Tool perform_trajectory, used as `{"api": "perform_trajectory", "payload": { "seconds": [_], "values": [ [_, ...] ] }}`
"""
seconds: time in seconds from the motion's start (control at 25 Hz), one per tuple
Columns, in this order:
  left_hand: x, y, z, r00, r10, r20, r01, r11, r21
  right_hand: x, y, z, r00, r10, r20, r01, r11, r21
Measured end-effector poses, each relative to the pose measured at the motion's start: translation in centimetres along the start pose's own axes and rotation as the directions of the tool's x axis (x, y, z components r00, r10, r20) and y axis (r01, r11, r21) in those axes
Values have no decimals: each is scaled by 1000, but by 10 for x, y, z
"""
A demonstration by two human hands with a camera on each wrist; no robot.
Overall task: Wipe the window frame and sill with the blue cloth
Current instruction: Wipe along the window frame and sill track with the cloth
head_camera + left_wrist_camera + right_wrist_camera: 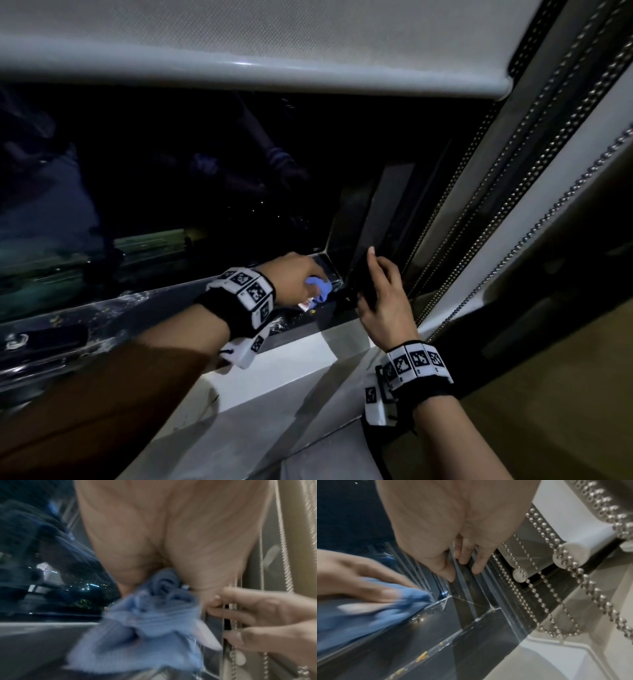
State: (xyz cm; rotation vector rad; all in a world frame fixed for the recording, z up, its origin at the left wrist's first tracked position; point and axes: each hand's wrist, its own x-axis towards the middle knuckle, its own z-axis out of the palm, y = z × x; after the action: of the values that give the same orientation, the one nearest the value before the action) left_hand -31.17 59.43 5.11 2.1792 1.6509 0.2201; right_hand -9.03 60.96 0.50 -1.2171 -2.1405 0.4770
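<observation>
My left hand [298, 277] grips the bunched blue cloth [320, 287] and holds it down in the bottom right corner of the dark window frame [394, 212]. The left wrist view shows the cloth [145, 622] hanging crumpled below my palm, blurred. In the right wrist view the cloth [368, 608] lies on the lower rail, its tip at the corner joint. My right hand [383, 301] holds the edge of the upright frame member just right of the cloth, fingers [216, 600] bent round that edge. The white sill [298, 346] runs below both wrists.
A white roller blind [274, 41] hangs low over the dark glass. Bead chains [573, 574] dangle right of the frame, close to my right hand. Yellow crumbs [422, 655] dot the lower rail. A dark handle [44, 337] sits on the rail at far left.
</observation>
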Motion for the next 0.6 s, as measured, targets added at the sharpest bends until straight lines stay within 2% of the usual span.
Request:
{"api": "perform_trajectory", "payload": {
  "seconds": [0.12, 0.24, 0.28, 0.36, 0.44, 0.52, 0.6],
  "values": [
    [13, 15, 2, 987, -140, -79, 144, 989, 46, -1, -1, 2, 999, 48, 9, -48, 999, -8],
    [6, 19, 21, 978, -173, -120, 172, 985, -19, -3, -15, 10, 992, 56, -112, -45, 994, 95],
    [0, 17, 23, 976, -186, -114, 174, 979, -107, -2, -25, 13, 995, 66, -76, -56, 989, 134],
    [-10, 13, 13, 964, -257, -61, 233, 936, -262, 4, -43, 24, 994, 68, 87, -83, 981, 178],
    [-22, 11, -5, 950, -312, 21, 300, 890, -344, 16, -56, 33, 982, 88, 167, -117, 979, 169],
    [-39, 2, -19, 954, -298, 28, 290, 900, -326, 28, -64, 41, 973, 72, 218, -87, 995, 58],
    [-64, -17, -26, 952, -294, -87, 265, 931, -252, 36, -66, 52, 949, 58, 308, -7, 987, -162]
  ]
}}
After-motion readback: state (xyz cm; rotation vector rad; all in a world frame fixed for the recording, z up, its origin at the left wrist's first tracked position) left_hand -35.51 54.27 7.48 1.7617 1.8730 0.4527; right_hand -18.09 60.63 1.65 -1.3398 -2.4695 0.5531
